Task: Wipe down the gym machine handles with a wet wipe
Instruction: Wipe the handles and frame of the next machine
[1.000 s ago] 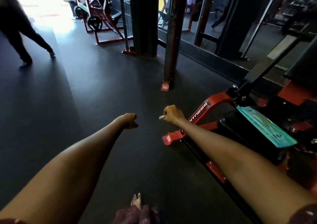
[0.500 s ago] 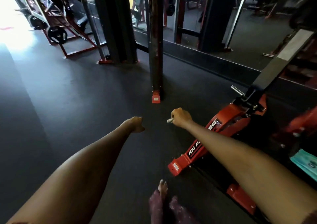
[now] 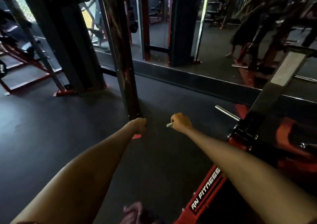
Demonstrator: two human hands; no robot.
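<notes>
Wet wipe (image 3: 169, 124) — mostly hidden in right hand (image 3: 181, 123), fingers unseen

A gym: rubber floor (image 3: 51, 138), wall mirror (image 3: 214, 43), red machine frame (image 3: 205, 201).

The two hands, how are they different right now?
The right hand pinches a small pale wipe; the left hand holds nothing that shows. The left hand lies in front of the dark post; the right hand is over bare floor. Both are curled, arms stretched forward.
</notes>
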